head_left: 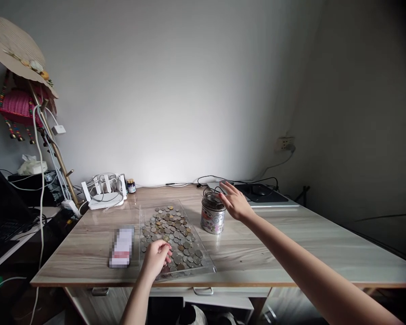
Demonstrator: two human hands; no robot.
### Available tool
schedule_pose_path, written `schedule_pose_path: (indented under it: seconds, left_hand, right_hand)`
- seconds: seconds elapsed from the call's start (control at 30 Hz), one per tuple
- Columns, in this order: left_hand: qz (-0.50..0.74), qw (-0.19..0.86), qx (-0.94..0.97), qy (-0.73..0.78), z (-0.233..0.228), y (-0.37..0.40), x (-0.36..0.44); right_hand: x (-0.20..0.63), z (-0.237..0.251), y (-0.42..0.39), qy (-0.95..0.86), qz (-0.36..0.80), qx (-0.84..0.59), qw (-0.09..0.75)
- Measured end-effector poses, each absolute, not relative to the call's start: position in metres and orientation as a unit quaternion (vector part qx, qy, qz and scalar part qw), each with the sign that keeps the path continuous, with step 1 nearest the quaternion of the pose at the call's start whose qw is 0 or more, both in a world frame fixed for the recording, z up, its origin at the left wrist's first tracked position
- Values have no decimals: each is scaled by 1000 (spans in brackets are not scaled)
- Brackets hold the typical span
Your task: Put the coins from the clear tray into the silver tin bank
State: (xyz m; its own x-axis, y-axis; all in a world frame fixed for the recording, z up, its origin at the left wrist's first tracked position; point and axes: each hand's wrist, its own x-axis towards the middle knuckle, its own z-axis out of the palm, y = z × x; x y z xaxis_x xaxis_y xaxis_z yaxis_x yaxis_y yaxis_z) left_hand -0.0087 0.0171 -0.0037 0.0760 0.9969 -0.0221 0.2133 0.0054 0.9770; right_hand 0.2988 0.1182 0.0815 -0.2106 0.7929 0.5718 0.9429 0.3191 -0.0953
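Observation:
A clear tray (145,210) lies on the wooden desk (277,243), covered with several loose coins (171,228). My left hand (156,258) rests on the tray's near edge, its fingers curled and touching coins there; whether it grips one is hidden. To the right of the tray stands a round patterned tin (213,215) with dark contents. My right hand (234,201) hovers beside the tin's rim on its right, fingers spread, holding nothing.
A phone (122,246) lies left of the tray. A white router (104,192) and a small jar (131,185) stand at the back left, cables and a mouse on a pad (261,191) at the back right. A stand with a hat (16,49) rises at the left.

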Motion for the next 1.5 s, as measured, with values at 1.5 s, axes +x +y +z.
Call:
schedule_pose_path:
  seconds: [1.5]
  left_hand:
    - [85, 364, 688, 622, 33, 19, 4]
  right_hand:
    - [160, 23, 50, -794, 369, -482, -24]
